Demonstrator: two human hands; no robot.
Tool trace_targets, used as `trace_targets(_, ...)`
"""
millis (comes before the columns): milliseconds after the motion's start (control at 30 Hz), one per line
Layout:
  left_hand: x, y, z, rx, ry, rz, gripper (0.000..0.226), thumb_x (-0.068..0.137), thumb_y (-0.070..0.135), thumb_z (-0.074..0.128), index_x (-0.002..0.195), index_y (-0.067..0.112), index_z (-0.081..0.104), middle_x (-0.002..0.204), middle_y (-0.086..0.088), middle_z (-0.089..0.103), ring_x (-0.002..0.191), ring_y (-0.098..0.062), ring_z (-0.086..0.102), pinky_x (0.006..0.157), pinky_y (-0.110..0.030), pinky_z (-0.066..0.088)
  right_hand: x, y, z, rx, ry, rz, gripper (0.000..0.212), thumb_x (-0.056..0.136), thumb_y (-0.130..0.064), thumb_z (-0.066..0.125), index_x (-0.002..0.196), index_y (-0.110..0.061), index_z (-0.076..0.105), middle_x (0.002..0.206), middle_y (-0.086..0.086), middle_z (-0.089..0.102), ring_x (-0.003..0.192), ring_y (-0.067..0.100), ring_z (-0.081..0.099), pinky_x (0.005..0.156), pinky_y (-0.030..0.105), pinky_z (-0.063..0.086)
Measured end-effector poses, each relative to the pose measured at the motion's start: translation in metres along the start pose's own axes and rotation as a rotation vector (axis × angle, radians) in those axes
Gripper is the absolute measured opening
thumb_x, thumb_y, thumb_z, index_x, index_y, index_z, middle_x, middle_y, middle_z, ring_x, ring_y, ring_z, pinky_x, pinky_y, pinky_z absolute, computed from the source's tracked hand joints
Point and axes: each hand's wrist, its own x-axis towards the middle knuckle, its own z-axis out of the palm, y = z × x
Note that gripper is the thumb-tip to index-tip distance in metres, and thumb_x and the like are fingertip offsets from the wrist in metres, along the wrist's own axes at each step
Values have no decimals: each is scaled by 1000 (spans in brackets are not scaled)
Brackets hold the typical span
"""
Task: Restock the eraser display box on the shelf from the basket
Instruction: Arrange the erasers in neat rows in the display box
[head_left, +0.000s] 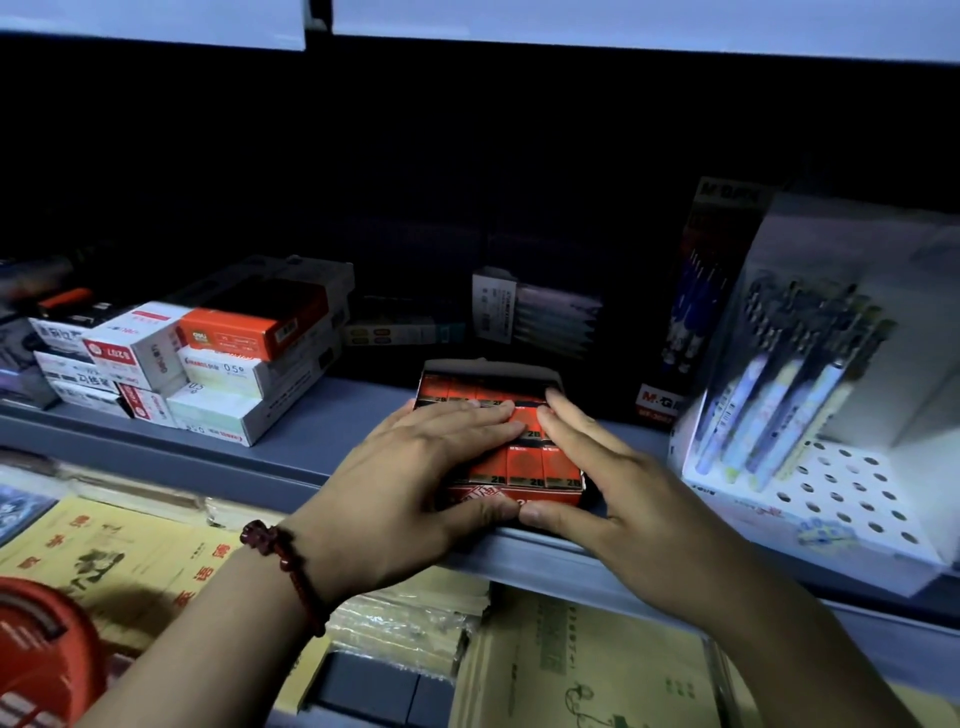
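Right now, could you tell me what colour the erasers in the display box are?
The erasers are red-orange with a black band, clearest in head view.

Your eraser display box (550, 494) sat open-topped at shelf (311, 431) front edge, packed w/ rows of red 2B erasers (524, 467); red basket (47, 654) showed btm left.

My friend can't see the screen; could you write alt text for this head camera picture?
A person's left hand and right hand lie flat on the red erasers in a display box at the front of a grey shelf. Stacked stationery boxes stand to its left, a pen stand to its right.
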Motion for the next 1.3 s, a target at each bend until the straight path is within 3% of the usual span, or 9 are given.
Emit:
trace_targets(233,-18,-2,-12,-235,54,-83,77,76,63,70,147,46,44,163,25,14,150,6,16,121,-27,30,-10,-4,2,-44,46,51,92,89,-65,61,157,-56,0,157,-46,-15,142,-21,3,110,15,22)
trace_targets(367,-35,-12,-24,-304,71,-245,86,69,60,74,148,46,44,160,26,29,141,14,32,118,-22,35,-21,-4,2,-28,158,51,83,86,-63,64,156,-54,20,159,-34,21,139,-17,26,118,17,29)
trace_targets(467,-39,-14,-30,-333,78,-263,72,73,51,77,141,37,57,141,24,57,127,14,52,113,-27,43,-24,-8,3,7,191,49,77,83,-62,64,153,-51,32,153,-30,34,100,-24,53,104,10,37)
trace_targets(533,-39,-15,-31,-324,90,-272,67,74,48,77,138,35,61,139,24,59,127,15,51,112,-23,42,-24,-10,3,8,212,45,75,85,-56,67,153,-48,35,149,-31,31,64,-27,48,87,6,36)
trace_targets(633,-38,-14,-31,-362,102,-284,65,73,44,79,135,33,64,138,23,60,126,16,52,111,-16,40,-24,-11,3,12,218,47,73,87,-49,70,152,-43,39,145,-30,32,52,-24,43,73,-3,30)
trace_targets(733,-37,-15,-30,-386,110,-289,64,72,41,80,133,31,65,136,24,60,124,17,52,110,-9,37,-23,-7,5,44,230,27,73,86,-52,71,151,-43,41,149,-36,28,78,-36,48,94,-3,33)
trace_targets(833,-38,-17,-28,-408,121,-288,63,72,39,80,133,29,66,136,22,61,125,13,53,110,-11,38,-21,-2,8,-1,239,-9,71,86,-59,63,152,-46,39,156,-49,4,136,-32,13,115,8,19)
trace_targets(1000,-44,-16,-22,-311,184,-202,63,76,43,77,135,27,64,150,24,48,136,11,44,113,-12,34,-19,-5,6,-74,184,-107,66,93,-53,52,155,-42,32,160,-44,4,147,-20,1,119,13,12)
trace_targets(1300,-48,-13,2,-385,319,-115,41,85,24,75,126,21,71,137,14,63,138,-5,51,117,-28,38,-14,2,11,-86,207,-167,57,97,-40,58,152,-37,43,155,-34,27,147,-19,10,113,0,10)
